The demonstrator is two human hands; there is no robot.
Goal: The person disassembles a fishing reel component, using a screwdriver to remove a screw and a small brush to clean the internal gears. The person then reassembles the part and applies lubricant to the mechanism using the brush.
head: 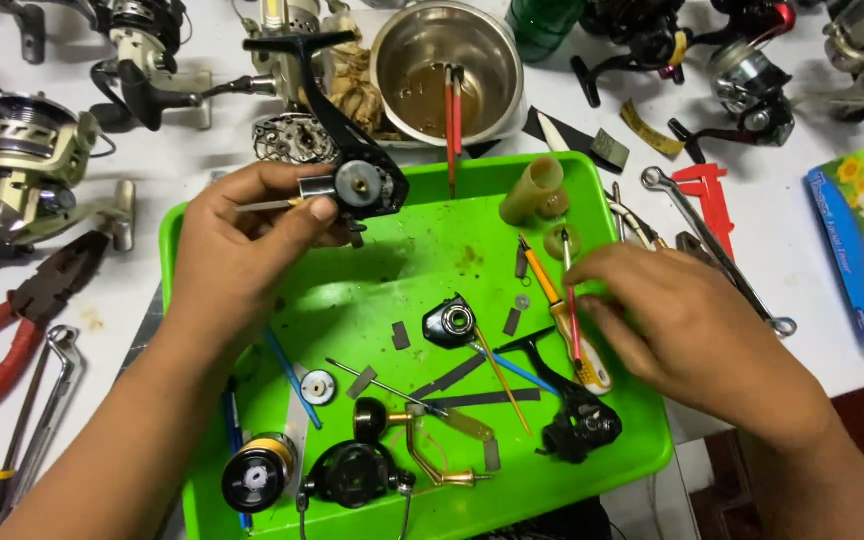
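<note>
At the tray's six o'clock edge, nearest the camera, a black and gold spool (257,473) lies beside a round black housing (354,472) and a brass bail arm (442,450). The bright green tray (392,290) bears these and many small loose parts. Toward four o'clock a black rotor piece (577,425) rests at the end of a yellow-handled screwdriver (567,325).

The right hand (687,335), at three o'clock, lies palm down with fingers drawn together, its fingertips on a thin red-handled tool (571,305) that crosses the screwdriver; whether it actually pinches the tool I cannot tell. Near the tray's centre sits a small black gear cap (450,322).

The left hand (242,250), at ten o'clock, pinches a slim metal shaft (267,206) between thumb and forefinger, its tip against the black reel body (352,170), which stands just above the tray's eleven o'clock corner.

At one o'clock on the tray a pale yellow tube (534,188) lies tilted. Beyond, at twelve o'clock, a steel bowl (432,50) holds two red brushes (452,110). Red-handled pliers (12,330) lie off the tray at nine o'clock, a red caliper (707,195) at two o'clock.
</note>
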